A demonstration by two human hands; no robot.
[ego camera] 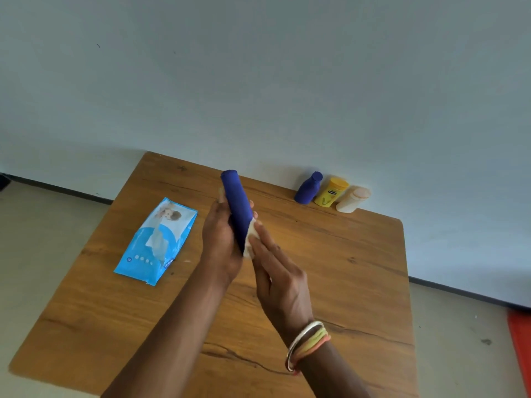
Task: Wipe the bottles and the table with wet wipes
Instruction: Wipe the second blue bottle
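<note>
My left hand (219, 239) grips a tall dark blue bottle (235, 199) above the middle of the wooden table (344, 268), top end pointing away from me. My right hand (275, 271) presses a white wet wipe (250, 239) against the bottle's lower right side with flat fingers. Three more bottles stand in a row at the table's far edge by the wall: a small dark blue bottle (309, 188), a yellow bottle (331, 192) and a cream bottle (352, 200).
A blue pack of wet wipes (156, 241) lies on the left part of the table, a wipe sticking out of its opening. The wall runs right behind the table. An orange object (521, 349) lies on the floor at the right edge.
</note>
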